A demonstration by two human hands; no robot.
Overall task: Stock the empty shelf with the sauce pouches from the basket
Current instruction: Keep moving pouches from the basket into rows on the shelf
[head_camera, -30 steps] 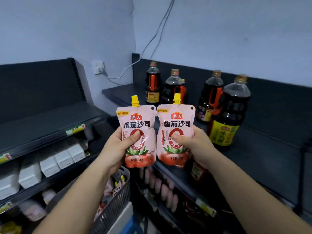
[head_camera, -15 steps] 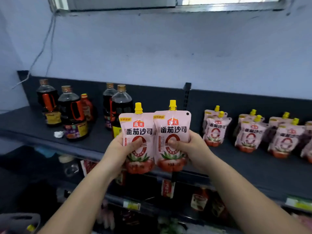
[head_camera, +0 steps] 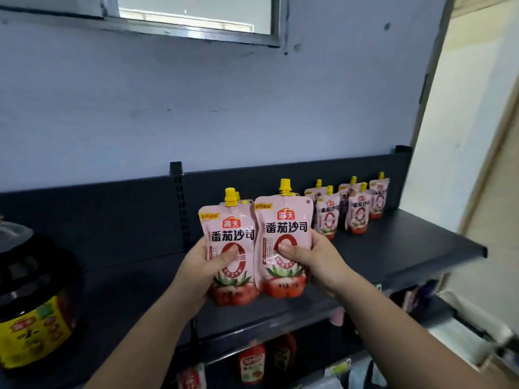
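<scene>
I hold two pink sauce pouches with yellow caps upright, side by side over the dark top shelf [head_camera: 407, 242]. My left hand [head_camera: 196, 265] grips the left pouch [head_camera: 227, 228], thumb on its front. My right hand [head_camera: 317, 259] grips the right pouch [head_camera: 283, 226] the same way. Another yellow cap peeks out behind the left pouch. Several more pouches [head_camera: 356, 209] stand in two rows on the shelf further right, against its back panel. The basket is out of view.
A large dark soy sauce bottle [head_camera: 31, 293] with a yellow label stands on the shelf at the far left. Red sauce bottles [head_camera: 252, 363] sit on the lower shelf. The shelf ends at the right beside a pale wall [head_camera: 460, 136]. A window is above.
My view has swung right along the shelf, from the soy sauce bottles to the stocked pouches. Both hands still carry their pouches, now closer to the standing rows.
</scene>
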